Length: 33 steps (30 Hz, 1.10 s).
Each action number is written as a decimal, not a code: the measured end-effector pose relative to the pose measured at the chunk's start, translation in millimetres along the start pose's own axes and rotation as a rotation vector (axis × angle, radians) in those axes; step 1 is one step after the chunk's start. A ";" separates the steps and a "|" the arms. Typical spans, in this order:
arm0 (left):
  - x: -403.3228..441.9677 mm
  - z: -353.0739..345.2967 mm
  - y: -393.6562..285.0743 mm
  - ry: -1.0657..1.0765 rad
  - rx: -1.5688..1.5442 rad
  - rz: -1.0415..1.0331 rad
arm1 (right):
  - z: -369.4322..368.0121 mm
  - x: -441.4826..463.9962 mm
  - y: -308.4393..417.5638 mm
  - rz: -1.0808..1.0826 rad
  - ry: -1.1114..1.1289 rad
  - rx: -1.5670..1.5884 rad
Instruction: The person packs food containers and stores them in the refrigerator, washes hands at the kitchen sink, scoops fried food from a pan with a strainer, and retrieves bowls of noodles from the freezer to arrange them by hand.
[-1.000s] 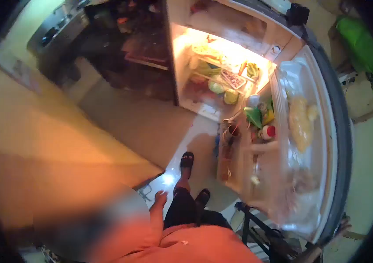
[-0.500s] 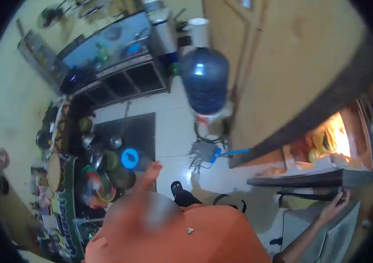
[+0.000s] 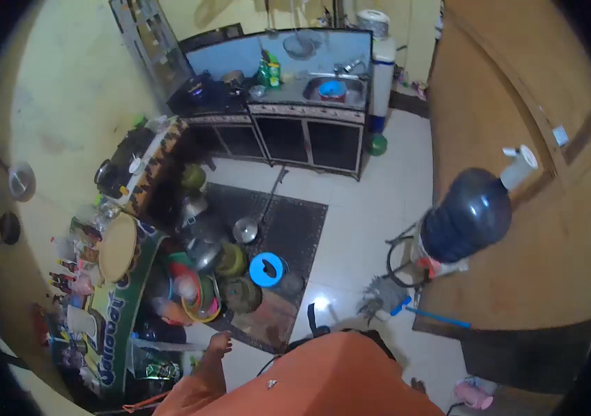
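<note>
Hanging loosely open and empty, the left hand (image 3: pixel 219 344) is near a yellow basin (image 3: pixel 204 319) as a blue bucket (image 3: pixel 257 272) sits farther forward on a dark mat (image 3: pixel 297 220). Barely visible past an orange shirt (image 3: pixel 323 378), the right hand (image 3: pixel 417 385) gives no clear view of its grip.

The place was a kitchen: a sink (image 3: pixel 355 90) was set into a desk (image 3: pixel 286 99) at the frame's upper middle, pans (image 3: pixel 21 182) hung at the far left, and a big water jug (image 3: pixel 467 215) stood at the right.
</note>
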<state>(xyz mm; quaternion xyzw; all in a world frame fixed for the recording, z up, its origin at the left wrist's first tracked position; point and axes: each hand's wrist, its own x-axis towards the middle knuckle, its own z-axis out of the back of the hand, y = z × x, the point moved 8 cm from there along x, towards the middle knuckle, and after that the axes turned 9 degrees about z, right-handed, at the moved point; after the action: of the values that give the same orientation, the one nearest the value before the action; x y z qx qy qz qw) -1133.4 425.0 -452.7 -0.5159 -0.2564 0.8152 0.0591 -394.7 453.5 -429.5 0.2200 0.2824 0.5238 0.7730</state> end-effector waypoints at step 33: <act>253.7 -153.3 -767.4 0.149 -0.124 -0.382 | 27.4 798.6 900.4 0.968 -0.304 0.169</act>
<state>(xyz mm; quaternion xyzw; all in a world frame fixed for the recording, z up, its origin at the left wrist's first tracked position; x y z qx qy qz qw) -1245.8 1232.5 -342.3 -0.5196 -0.3941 0.7314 0.1996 -760.6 1517.3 -1.1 0.4610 0.0740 0.7589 0.4539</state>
